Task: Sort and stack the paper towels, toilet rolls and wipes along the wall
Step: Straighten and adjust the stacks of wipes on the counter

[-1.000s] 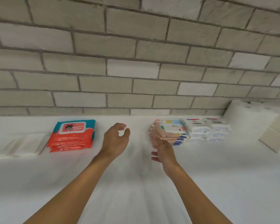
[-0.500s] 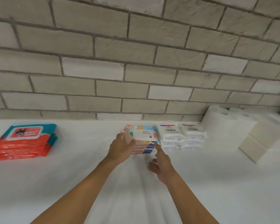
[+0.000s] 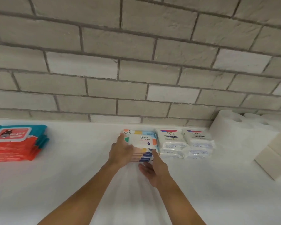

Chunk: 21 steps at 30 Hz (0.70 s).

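A stack of colourful wipes packs [image 3: 142, 140] lies against the brick wall [image 3: 136, 70], mid-frame. My left hand [image 3: 120, 151] rests against the stack's left side, its fingers reaching along that edge. My right hand [image 3: 153, 168] has straight fingers that touch the stack's front right corner. Two stacks of white Dove wipes [image 3: 171, 140] [image 3: 197, 140] stand directly to the right, touching the colourful stack. A stack of red and teal wipes packs [image 3: 15, 143] lies at the far left.
White paper towel rolls [image 3: 230, 132] stand against the wall at the right, with a white folded-paper block [image 3: 272, 161] in front of them. Everything sits on a white surface [image 3: 71, 184]; a gap separates the red stack from the colourful one.
The view has swung to the right. Both hands have moved forward from mid-air to the colourful wipes stack, the left onto its left side, the right onto its front corner.
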Tool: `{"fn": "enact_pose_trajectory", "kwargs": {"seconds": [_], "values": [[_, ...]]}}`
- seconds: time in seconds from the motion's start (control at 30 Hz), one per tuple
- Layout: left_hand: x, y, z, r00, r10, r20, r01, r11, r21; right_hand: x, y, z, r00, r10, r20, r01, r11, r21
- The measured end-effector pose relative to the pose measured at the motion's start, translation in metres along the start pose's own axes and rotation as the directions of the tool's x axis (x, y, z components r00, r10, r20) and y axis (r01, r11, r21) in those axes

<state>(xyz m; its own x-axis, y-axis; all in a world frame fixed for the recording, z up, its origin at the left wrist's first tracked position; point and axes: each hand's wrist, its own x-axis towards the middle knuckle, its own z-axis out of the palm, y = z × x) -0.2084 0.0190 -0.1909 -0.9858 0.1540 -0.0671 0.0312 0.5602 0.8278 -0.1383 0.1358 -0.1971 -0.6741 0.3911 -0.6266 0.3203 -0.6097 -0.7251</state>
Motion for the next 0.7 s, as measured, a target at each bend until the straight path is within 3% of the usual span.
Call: {"fn": "enact_pose_trajectory", "kwargs": {"seconds": [0.27, 0.47, 0.6, 0.7], "values": [[-0.001, -0.01, -0.007, 0.997, 0.058, 0.041, -0.058, 0.998, -0.02, 0.017, 0.004, 0.006, 1.0, -0.014, 0.004, 0.015, 0.998, -0.064], [-0.008, -0.018, -0.014, 0.999, 0.046, -0.011, -0.046, 0.998, -0.032, 0.016, -0.001, 0.008, 0.998, -0.01, 0.054, 0.026, 0.952, -0.306], [-0.005, -0.029, -0.022, 0.998, 0.056, -0.017, -0.057, 0.997, -0.061, 0.014, -0.003, 0.014, 0.997, -0.064, 0.046, 0.078, 0.86, -0.504], [-0.003, -0.035, -0.025, 0.999, 0.046, -0.018, -0.047, 0.996, -0.076, 0.014, -0.006, 0.017, 0.979, -0.195, 0.062, 0.184, 0.711, -0.678]]}}
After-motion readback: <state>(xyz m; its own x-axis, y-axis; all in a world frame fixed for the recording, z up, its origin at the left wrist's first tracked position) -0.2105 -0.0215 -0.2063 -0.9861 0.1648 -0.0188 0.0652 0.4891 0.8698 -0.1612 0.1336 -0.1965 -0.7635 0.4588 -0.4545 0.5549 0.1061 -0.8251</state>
